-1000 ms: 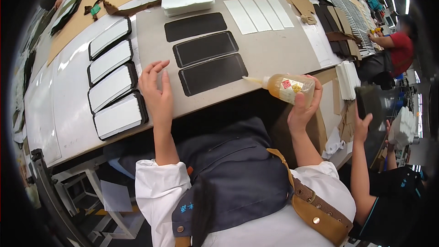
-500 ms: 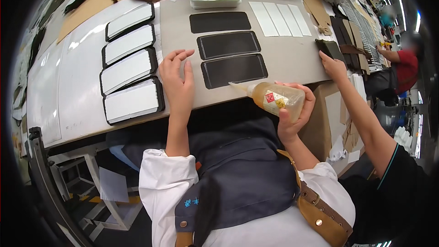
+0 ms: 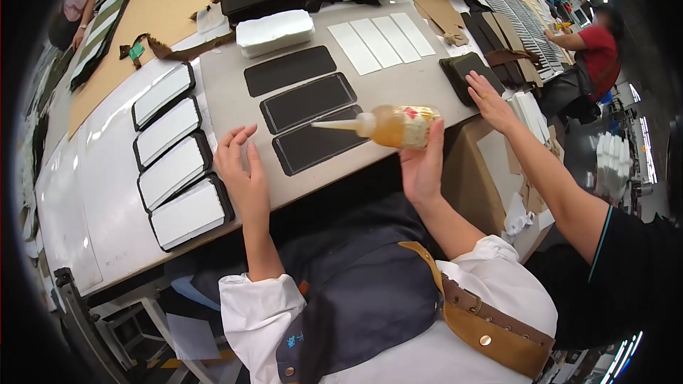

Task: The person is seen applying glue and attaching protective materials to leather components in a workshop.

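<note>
My right hand [image 3: 422,166] grips a squeeze bottle of amber glue [image 3: 395,126], held level with its white nozzle pointing left over the nearest black rectangular panel [image 3: 316,144]. My left hand [image 3: 244,176] rests flat and open on the grey table [image 3: 228,92], just left of that panel. Two more black panels [image 3: 307,102] [image 3: 289,70] lie farther back in a column. Left of my left hand lies a row of several white-faced panels with black frames [image 3: 178,172].
A co-worker's arm reaches in from the right, the hand [image 3: 486,100] on a dark stack [image 3: 468,71] at the table's right edge. White strips [image 3: 383,38], a white stack [image 3: 274,30], brown board [image 3: 153,18] and black stacks lie at the back. Another person in red [image 3: 594,50] sits far right.
My right hand has lifted the glue bottle from below the table edge up over the nearest black panel. The co-worker's hand stays at the dark stack. My left hand keeps its place.
</note>
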`<state>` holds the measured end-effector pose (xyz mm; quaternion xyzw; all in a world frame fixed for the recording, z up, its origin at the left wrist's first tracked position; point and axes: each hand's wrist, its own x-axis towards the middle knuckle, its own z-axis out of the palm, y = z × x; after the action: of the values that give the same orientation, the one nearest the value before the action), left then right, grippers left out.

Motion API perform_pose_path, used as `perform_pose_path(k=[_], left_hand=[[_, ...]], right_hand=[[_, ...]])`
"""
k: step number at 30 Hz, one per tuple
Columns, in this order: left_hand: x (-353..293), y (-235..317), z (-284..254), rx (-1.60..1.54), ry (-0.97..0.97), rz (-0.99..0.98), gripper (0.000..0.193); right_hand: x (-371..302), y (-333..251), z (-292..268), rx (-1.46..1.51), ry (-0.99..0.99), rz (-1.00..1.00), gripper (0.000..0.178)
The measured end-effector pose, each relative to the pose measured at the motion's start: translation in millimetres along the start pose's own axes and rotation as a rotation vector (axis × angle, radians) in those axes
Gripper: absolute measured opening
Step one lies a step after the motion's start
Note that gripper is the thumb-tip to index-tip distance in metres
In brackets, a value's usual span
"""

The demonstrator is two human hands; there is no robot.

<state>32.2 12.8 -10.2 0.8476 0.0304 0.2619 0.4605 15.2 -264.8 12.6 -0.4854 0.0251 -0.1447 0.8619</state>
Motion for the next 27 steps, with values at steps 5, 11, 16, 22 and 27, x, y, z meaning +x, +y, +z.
perform_pose_path(k=[5, 11, 16, 22, 27], left_hand=[[-4.1, 0.5, -4.8, 0.038, -0.002, 0.012, 0.027], [2.2, -5.0, 13.3, 0.087, -0.030, 0.019, 0.026], [3.5, -5.8, -0.5, 0.087, 0.004, 0.016, 0.026], [0.6, -6.6, 4.1, 0.086, 0.000, 0.036, 0.026], [-0.4, -8.2, -2.6, 0.086, 0.023, 0.044, 0.026]], right_hand=[[21.4, -19.4, -43.2, -0.406, 0.112, -0.205, 0.059], [74.9, -18.1, -107.4, -0.611, 0.372, -0.380, 0.057], [82.8, -15.1, -112.0, -1.207, 0.336, -0.444, 0.051], [60.2, -44.7, -57.9, -1.045, 0.247, -0.708, 0.038], [70.5, -59.4, 23.1, -1.292, -0.443, -0.907, 0.024]])
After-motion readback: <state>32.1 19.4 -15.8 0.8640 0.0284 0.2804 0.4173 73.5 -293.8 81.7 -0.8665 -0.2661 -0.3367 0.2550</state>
